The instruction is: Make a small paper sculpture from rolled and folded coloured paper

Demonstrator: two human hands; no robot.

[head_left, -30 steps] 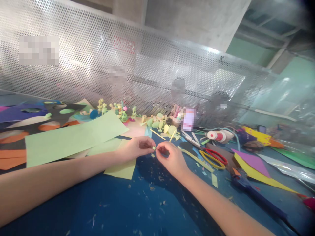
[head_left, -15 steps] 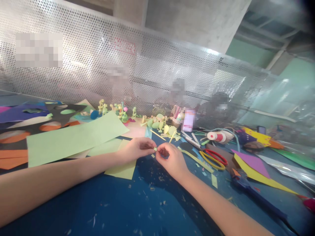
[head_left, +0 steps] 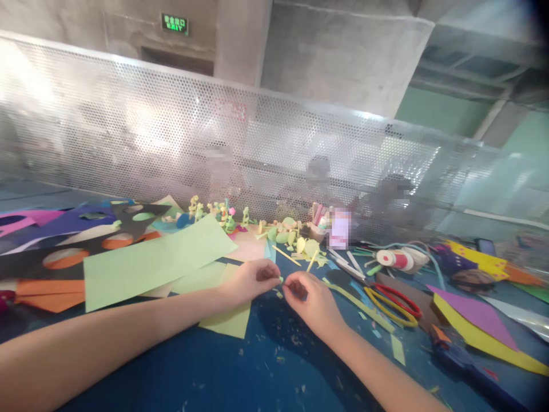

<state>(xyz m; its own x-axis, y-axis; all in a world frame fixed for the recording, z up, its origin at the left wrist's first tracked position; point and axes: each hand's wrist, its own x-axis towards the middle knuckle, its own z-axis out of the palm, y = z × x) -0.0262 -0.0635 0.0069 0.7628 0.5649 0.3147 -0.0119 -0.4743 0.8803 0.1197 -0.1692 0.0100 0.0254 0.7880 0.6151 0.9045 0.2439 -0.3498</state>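
Observation:
Over the blue table, my left hand point(head_left: 253, 280) is closed in a pinch on a tiny pale green paper piece point(head_left: 281, 280) at its fingertips. Just to the right, my right hand point(head_left: 315, 300) has its thumb and forefinger curled together, close to that piece; anything between them is too small to make out. Under and behind my left hand lie a long pale green paper sheet point(head_left: 158, 263) and a yellow-green sheet point(head_left: 231, 321). Beyond both hands is a pile of green and yellow paper pieces point(head_left: 306, 247), with thin yellow strips point(head_left: 286, 255) in front.
Small paper figures point(head_left: 246, 216) stand at the back, before a perforated metal screen point(head_left: 274, 137). On the right are red-handled scissors point(head_left: 398, 300), a white-and-red spool point(head_left: 397, 260), a blue glue gun point(head_left: 467, 360) and purple paper point(head_left: 476, 315). Orange paper point(head_left: 51, 294) lies left.
The view has tilted upward, so the table things sit lower and further right, and a green exit sign shows. My hands stay close together; the right fingertips are slightly off the piece.

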